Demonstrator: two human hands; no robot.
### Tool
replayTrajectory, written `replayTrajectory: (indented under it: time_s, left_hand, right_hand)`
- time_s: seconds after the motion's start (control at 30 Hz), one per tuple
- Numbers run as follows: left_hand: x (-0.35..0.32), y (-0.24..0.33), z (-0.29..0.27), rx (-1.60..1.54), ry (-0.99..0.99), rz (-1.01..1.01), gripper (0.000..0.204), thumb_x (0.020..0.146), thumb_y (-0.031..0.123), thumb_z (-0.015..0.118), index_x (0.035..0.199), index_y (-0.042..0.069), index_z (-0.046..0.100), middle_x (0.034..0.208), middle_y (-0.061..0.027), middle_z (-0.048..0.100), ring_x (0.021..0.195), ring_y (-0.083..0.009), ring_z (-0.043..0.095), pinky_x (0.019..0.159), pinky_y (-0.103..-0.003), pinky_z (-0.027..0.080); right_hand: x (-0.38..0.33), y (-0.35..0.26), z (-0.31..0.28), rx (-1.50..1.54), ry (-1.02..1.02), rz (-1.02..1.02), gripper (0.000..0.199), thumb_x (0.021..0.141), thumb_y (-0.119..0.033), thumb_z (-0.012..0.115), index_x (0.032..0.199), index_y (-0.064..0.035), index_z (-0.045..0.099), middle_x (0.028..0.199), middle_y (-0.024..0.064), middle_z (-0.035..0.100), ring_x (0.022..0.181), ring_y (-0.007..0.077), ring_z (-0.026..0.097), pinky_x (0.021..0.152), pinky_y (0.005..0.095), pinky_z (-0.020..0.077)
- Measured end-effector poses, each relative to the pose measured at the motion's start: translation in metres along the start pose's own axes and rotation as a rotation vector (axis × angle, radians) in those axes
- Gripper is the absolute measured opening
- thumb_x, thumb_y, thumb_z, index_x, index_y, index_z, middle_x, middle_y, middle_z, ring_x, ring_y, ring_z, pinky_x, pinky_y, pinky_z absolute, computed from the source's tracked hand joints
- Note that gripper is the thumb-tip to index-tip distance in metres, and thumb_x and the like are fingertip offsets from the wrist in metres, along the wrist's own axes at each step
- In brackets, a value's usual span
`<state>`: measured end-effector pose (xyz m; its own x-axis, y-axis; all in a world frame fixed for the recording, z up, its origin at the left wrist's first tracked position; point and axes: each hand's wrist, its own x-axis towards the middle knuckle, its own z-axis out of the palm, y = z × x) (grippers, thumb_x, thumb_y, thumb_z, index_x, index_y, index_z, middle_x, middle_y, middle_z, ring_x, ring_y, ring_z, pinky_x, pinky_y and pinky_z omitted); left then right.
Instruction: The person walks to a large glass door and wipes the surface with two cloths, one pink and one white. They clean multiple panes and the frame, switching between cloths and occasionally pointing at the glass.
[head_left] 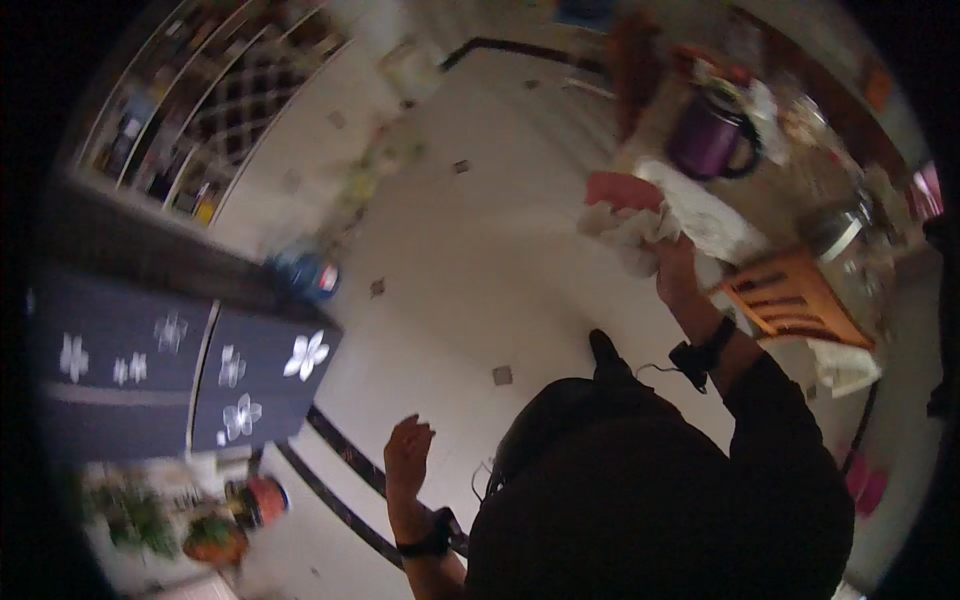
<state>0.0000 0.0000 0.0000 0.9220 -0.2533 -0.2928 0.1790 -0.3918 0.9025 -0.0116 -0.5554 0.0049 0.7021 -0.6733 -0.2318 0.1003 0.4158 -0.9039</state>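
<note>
Held out to the right, my right hand (676, 268) is closed around a crumpled white cloth (630, 232). A reddish-pink piece (625, 190) sticks out at the top of the bundle; blur hides whether it is part of the cloth. My left hand (408, 455) hangs low over the floor, its fingers curled in, with nothing visible in them. Dark bands circle both wrists. Beyond the cloth, a purple kettle (708, 135) with a black handle stands on a cluttered table.
A slatted wooden chair (800, 300) stands at the table's near side. On the left are a dark flower-patterned refrigerator (255, 375), a blue water bottle (303, 275) and shelves (250, 110). Potted plants (215, 538) stand at lower left. Pale tiled floor (470, 260) lies between.
</note>
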Motion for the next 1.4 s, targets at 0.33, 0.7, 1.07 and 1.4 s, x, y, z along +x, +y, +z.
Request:
replayTrajectory:
  time_s: [0.33, 0.7, 1.07, 1.4]
  left_hand:
    - [-0.165, 0.059, -0.050, -0.246, 0.497, 0.106, 0.083, 0.095, -0.001, 0.069, 0.164, 0.009, 0.025, 0.156, -0.0164, 0.043, 0.141, -0.0286, 0.049, 0.104, -0.039, 0.050]
    - [-0.268, 0.048, -0.145, -0.857, 0.875, 0.179, 0.106, 0.068, 0.017, 0.097, 0.156, 0.007, 0.039, 0.147, -0.0086, 0.054, 0.137, -0.0231, 0.051, 0.114, -0.037, 0.041]
    - [-0.379, -0.001, -0.234, -0.174, 1.638, 0.055, 0.036, 0.085, 0.011, 0.065, 0.118, -0.001, 0.072, 0.124, -0.0154, 0.068, 0.122, -0.0253, 0.060, 0.105, -0.038, 0.048]
    - [-0.507, -0.066, -0.336, -0.259, 2.023, 0.269, 0.044, 0.084, 0.001, 0.057, 0.127, -0.007, 0.062, 0.117, -0.0159, 0.070, 0.114, -0.0250, 0.065, 0.105, -0.037, 0.049]
  right_hand:
    - [-0.174, 0.071, 0.260, -0.307, -1.494, 0.136, 0.022, 0.086, 0.005, 0.066, 0.107, -0.0027, 0.070, 0.101, -0.0010, 0.068, 0.094, 0.0087, 0.060, 0.082, 0.0285, 0.0507]
    - [-0.432, 0.177, 0.507, -0.028, -2.747, 0.506, 0.017, 0.089, -0.002, 0.074, 0.105, -0.0023, 0.069, 0.099, 0.0025, 0.070, 0.093, 0.0119, 0.063, 0.085, 0.0315, 0.0519]
    - [-0.674, 0.278, 0.582, -0.036, -3.042, 0.731, 0.032, 0.093, -0.007, 0.073, 0.124, -0.0042, 0.068, 0.108, 0.0051, 0.072, 0.100, 0.0127, 0.065, 0.089, 0.0316, 0.0543]
    - [-0.879, 0.320, 0.648, -0.394, -3.042, 0.998, 0.018, 0.096, -0.001, 0.064, 0.113, -0.0026, 0.072, 0.101, 0.0037, 0.072, 0.090, 0.0116, 0.068, 0.076, 0.0289, 0.0588]
